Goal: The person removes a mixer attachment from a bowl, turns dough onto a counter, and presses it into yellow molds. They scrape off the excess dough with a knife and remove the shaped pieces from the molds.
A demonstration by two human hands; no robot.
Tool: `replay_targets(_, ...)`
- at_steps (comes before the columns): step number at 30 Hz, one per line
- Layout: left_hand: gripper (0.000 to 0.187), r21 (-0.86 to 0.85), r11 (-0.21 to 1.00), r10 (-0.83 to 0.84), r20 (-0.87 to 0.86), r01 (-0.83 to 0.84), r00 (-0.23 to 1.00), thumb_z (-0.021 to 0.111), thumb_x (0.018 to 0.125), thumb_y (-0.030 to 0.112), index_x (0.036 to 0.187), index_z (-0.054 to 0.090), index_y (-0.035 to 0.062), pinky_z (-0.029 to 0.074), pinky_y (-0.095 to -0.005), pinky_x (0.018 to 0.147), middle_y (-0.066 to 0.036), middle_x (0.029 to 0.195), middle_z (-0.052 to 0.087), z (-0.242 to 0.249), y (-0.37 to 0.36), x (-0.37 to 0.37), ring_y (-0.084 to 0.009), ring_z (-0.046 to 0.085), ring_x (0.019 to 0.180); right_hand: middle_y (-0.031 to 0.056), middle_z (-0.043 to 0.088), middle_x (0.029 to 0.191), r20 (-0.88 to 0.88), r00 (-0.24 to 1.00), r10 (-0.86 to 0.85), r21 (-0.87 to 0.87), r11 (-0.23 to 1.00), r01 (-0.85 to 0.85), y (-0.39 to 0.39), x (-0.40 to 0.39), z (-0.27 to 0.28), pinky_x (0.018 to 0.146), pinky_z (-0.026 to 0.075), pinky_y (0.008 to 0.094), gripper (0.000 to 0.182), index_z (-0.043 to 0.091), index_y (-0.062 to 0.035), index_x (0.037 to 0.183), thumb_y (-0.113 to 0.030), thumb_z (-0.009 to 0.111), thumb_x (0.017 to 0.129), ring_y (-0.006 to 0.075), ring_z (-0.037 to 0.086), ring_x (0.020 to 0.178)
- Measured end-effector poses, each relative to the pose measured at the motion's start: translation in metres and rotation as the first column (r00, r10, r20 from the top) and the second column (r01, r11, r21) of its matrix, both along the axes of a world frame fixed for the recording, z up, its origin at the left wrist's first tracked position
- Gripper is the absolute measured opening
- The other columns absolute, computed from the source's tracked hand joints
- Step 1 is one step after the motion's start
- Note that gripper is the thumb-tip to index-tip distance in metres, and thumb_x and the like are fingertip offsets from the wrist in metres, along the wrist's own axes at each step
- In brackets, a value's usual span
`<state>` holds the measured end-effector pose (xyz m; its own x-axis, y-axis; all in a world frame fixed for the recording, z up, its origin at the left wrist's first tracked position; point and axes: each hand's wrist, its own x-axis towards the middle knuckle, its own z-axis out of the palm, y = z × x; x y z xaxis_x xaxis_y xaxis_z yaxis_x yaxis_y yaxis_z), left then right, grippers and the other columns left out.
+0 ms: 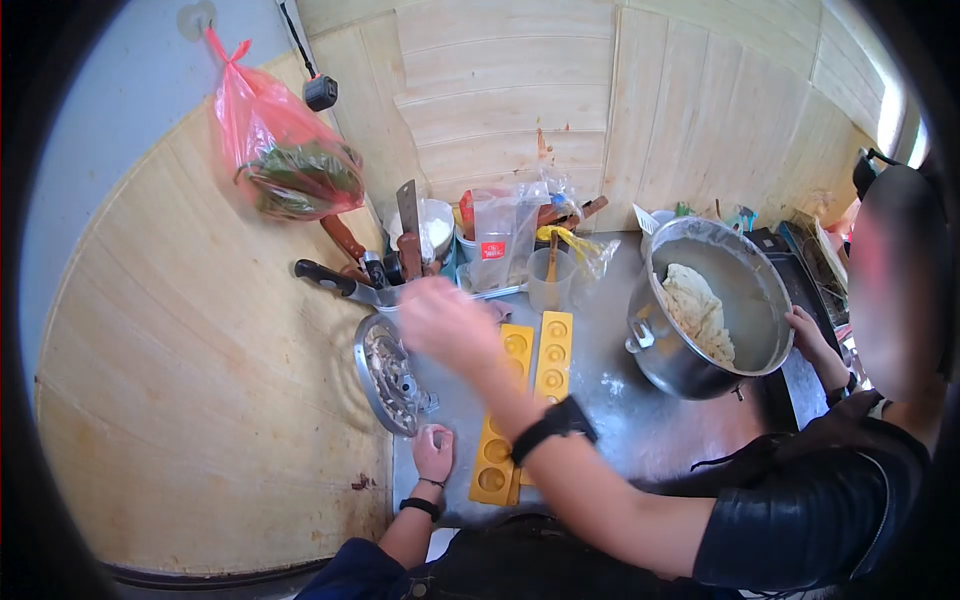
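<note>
My left hand (pixel 433 452) rests on the metal table with its fingers curled closed and nothing visible in them. It lies just below a round metal part (pixel 385 375) and left of two yellow moulds (pixel 493 470) with round hollows. A dark band is on this wrist. My right hand is not in view. From the right, a co-worker's watch-wearing arm (pixel 620 500) reaches across the moulds. That arm's hand (pixel 440 318) is blurred by motion beside the knife handles, and whether it holds anything cannot be made out.
The co-worker's other hand (pixel 812 342) is at the rim of a large metal pot (pixel 670 355) containing pale dough (pixel 692 305). Knives (pixel 325 277), a clear cup (pixel 550 285) and plastic bags stand at the back. A red bag (pixel 285 150) hangs upper left.
</note>
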<state>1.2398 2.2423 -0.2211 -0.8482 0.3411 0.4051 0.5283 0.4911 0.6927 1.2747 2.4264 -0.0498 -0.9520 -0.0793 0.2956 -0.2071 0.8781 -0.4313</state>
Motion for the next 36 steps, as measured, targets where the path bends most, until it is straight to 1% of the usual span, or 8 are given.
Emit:
replay_targets(2,0.017,0.021,1.000,0.020,0.058,-0.021,0.998,0.065,0.080,0.021,0.085,0.058,0.0069,0.042,-0.0417,0.079,-0.012,0.087,0.058,-0.006,0.000,0.002,-0.0322,0.054,0.085,0.0063,0.064,0.091,0.326,0.941,-0.093,-0.394,0.891,0.225,0.049,0.130,-0.077,0.081,0.047,0.0337,0.017,0.063,-0.0057,0.097,-0.017,0.059,0.085,0.0180,0.059,0.090)
replay_targets(5,0.018,0.043,0.997,0.052,0.123,-0.058,0.991,0.066,0.079,0.020,0.086,0.057,0.0060,0.042,-0.0397,0.078,-0.012,0.086,0.057,-0.012,0.002,0.005,-0.0302,0.053,0.084,0.0070,0.065,0.091,0.594,0.797,-0.105,-0.491,0.737,0.463,0.063,0.241,-0.156,0.078,0.048,0.0331,0.019,0.062,-0.0033,0.099,-0.014,0.061,0.083,0.0170,0.060,0.086)
replay_targets(13,0.025,0.040,0.996,0.060,0.298,-0.075,0.953,0.067,0.078,0.020,0.093,0.055,0.0032,0.042,-0.0391,0.080,-0.013,0.090,0.056,-0.029,0.006,0.012,-0.0297,0.052,0.087,0.0134,0.067,0.088,0.571,0.812,-0.122,-0.569,0.653,0.499,0.066,0.251,-0.193,0.074,0.050,0.0342,0.020,0.064,-0.0034,0.098,-0.017,0.061,0.084,0.0238,0.064,0.082)
replay_targets(18,0.048,-0.081,0.954,-0.282,0.101,0.290,0.954,0.066,0.078,0.020,0.118,0.046,0.0011,0.035,-0.0459,0.099,-0.021,0.120,0.050,-0.015,0.024,0.037,-0.0385,0.044,0.115,0.0067,0.065,0.087,0.617,0.780,-0.109,-0.537,0.666,0.518,0.065,0.247,-0.177,0.075,0.048,0.0287,0.018,0.062,-0.0036,0.101,-0.013,0.060,0.085,0.0140,0.060,0.081)
replay_targets(28,0.056,-0.094,0.915,-0.383,0.097,0.391,0.919,0.067,0.077,0.023,0.122,0.042,0.0018,0.032,-0.0471,0.103,-0.024,0.128,0.044,-0.005,0.036,0.049,-0.0410,0.040,0.120,0.0104,0.066,0.087,0.585,0.798,-0.145,-0.581,0.611,0.538,0.065,0.249,-0.179,0.076,0.049,0.0318,0.018,0.064,-0.0038,0.096,-0.017,0.061,0.084,0.0197,0.062,0.081)
replay_targets(31,0.054,-0.109,0.949,-0.297,-0.003,0.295,0.955,0.068,0.078,0.027,0.120,0.043,0.0030,0.033,-0.0488,0.100,-0.022,0.125,0.046,0.025,0.018,0.034,-0.0411,0.043,0.116,0.0104,0.066,0.088,0.594,0.793,-0.132,-0.601,0.582,0.547,0.066,0.251,-0.185,0.075,0.049,0.0319,0.018,0.064,-0.0042,0.097,-0.017,0.061,0.084,0.0199,0.062,0.081)
replay_targets(33,0.054,-0.125,0.966,-0.256,-0.370,0.225,0.893,0.069,0.078,0.031,0.117,0.044,0.0044,0.034,-0.0508,0.097,-0.020,0.123,0.047,0.072,0.004,0.027,-0.0397,0.045,0.112,0.0102,0.066,0.088,0.626,0.771,-0.115,-0.590,0.577,0.565,0.068,0.251,-0.187,0.074,0.049,0.0318,0.017,0.064,-0.0048,0.096,-0.016,0.062,0.083,0.0197,0.062,0.081)
replay_targets(36,0.054,0.011,0.999,0.046,-0.576,-0.048,0.816,0.069,0.079,0.029,0.120,0.043,0.0045,0.032,-0.0509,0.100,-0.018,0.126,0.044,0.135,-0.009,0.009,-0.0372,0.042,0.117,0.0030,0.063,0.083,0.592,0.796,-0.130,-0.591,0.601,0.538,0.067,0.252,-0.190,0.069,0.047,0.0261,0.016,0.063,-0.0050,0.099,-0.011,0.061,0.084,0.0111,0.058,0.074)
